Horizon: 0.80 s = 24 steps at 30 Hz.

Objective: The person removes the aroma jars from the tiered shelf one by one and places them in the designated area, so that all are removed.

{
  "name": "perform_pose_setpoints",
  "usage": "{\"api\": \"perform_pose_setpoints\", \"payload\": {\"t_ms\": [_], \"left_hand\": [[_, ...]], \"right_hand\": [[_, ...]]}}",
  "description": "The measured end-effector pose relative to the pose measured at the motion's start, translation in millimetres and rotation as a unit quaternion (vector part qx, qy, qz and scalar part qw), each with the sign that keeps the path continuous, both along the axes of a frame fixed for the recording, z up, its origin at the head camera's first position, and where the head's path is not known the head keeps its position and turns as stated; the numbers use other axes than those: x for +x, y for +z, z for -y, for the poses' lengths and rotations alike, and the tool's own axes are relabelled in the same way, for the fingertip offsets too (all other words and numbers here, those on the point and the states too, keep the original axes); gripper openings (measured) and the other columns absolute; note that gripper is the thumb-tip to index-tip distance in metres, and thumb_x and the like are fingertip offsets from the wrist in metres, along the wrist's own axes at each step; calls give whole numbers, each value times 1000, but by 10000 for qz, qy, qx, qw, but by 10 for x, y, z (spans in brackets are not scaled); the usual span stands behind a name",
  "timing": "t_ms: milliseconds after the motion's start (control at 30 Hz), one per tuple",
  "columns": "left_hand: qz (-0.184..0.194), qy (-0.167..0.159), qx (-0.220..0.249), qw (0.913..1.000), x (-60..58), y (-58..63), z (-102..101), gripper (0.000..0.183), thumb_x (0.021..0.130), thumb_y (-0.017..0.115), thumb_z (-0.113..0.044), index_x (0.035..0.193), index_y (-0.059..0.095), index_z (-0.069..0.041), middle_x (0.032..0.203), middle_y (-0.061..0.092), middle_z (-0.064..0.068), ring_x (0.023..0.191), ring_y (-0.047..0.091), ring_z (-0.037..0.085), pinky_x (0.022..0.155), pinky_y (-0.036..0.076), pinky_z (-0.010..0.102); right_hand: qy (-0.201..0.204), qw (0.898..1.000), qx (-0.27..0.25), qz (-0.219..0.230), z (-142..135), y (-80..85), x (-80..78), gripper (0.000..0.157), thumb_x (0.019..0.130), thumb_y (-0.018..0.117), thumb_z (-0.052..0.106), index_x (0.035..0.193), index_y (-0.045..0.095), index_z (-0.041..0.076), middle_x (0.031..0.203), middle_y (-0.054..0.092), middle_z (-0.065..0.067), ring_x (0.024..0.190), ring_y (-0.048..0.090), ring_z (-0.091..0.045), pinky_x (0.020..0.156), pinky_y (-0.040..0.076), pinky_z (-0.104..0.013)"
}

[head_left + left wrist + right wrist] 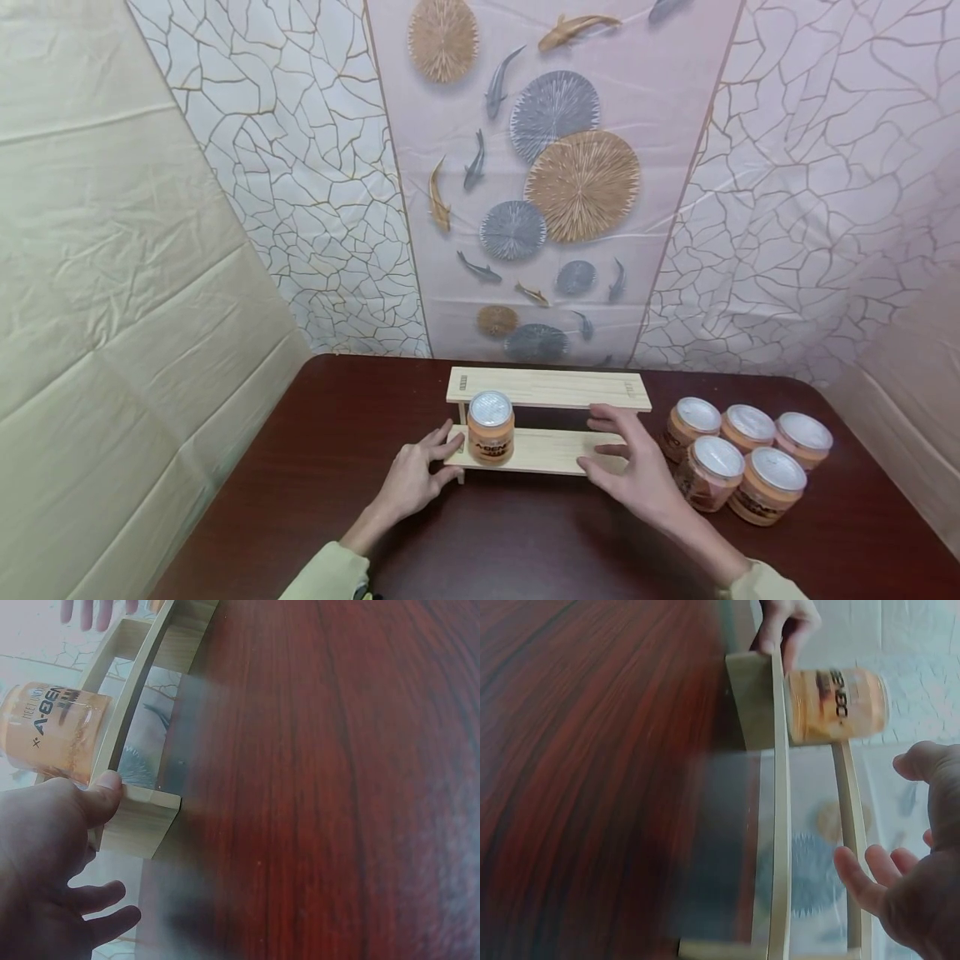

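Note:
A two-tier pale wooden rack (551, 452) stands on the table. On the left part of its lower board sits an upright jar (491, 435) with orange contents, dark lettering and a silvery lid. My left hand (408, 481) grips the rack's left end beside the jar, the thumb (105, 796) pressed on the lower board's front edge. Over the right part of the rack hovers my right hand (636, 468), its fingers spread and loosely bent around nothing. The right wrist view shows that hand (922, 870) apart from the jar (838, 705).
Several similar jars (717, 457) with silvery lids stand grouped in two rows to the right of the rack. The dark reddish-brown table (495, 542) ends at a patterned cloth backdrop (540, 283), with a plain beige cloth (112, 333) along the left side.

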<state>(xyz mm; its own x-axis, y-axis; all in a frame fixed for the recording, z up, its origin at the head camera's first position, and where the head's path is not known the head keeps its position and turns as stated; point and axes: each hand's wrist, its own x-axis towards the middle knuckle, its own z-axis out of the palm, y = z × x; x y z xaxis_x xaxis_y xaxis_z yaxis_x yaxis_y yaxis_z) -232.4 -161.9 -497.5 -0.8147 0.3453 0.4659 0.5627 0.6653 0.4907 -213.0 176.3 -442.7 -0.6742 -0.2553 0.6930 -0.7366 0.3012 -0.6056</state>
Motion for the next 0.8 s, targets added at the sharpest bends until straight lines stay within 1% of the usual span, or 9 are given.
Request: {"api": "perform_pose_setpoints", "payload": {"t_ms": [167,233,300,467,600,800], "left_hand": [[15,-14,32,10000,5,2,-8,49,82,83,-13,127,68,-1,140,53,24,121,57,42,91,50,55],[-7,-11,39,10000,5,-2,-8,49,81,83,-13,127,68,0,139,53,24,121,57,41,91,50,54],[-42,-9,45,10000,6,-6,-9,49,81,83,-13,126,69,-1,139,54,24,122,57,41,91,50,54],[-94,-28,54,9999,9,-21,-2,49,81,83,-14,126,69,-1,139,54,24,122,57,41,91,50,54],[-72,-42,69,9999,10,-22,0,49,81,83,-14,126,69,-1,139,54,24,121,57,41,91,50,54],[-63,-31,88,9999,6,-9,-2,49,81,83,-12,126,69,-1,139,54,24,120,57,42,90,51,54]], "right_hand": [[285,9983,-77,499,206,-8,-38,71,73,81,-14,136,50,-3,133,53,-21,113,61,-31,76,58,-48],[356,9968,-102,709,280,-20,-57,70,75,80,-13,137,49,-4,134,52,-21,113,59,-40,78,57,-49],[414,9953,-135,868,350,-34,-78,70,76,80,-12,137,48,-5,135,51,-21,114,57,-46,80,56,-50],[578,9908,-251,1195,511,-78,-114,71,75,80,-13,138,47,-6,137,49,-26,116,55,-50,83,55,-52],[654,9887,-332,1305,620,-105,-135,74,75,80,-12,140,45,-6,136,48,-29,118,55,-49,85,54,-52],[542,9892,-376,1308,766,-123,-163,79,75,82,-8,144,43,-2,135,50,-24,119,56,-43,89,52,-54]]}}
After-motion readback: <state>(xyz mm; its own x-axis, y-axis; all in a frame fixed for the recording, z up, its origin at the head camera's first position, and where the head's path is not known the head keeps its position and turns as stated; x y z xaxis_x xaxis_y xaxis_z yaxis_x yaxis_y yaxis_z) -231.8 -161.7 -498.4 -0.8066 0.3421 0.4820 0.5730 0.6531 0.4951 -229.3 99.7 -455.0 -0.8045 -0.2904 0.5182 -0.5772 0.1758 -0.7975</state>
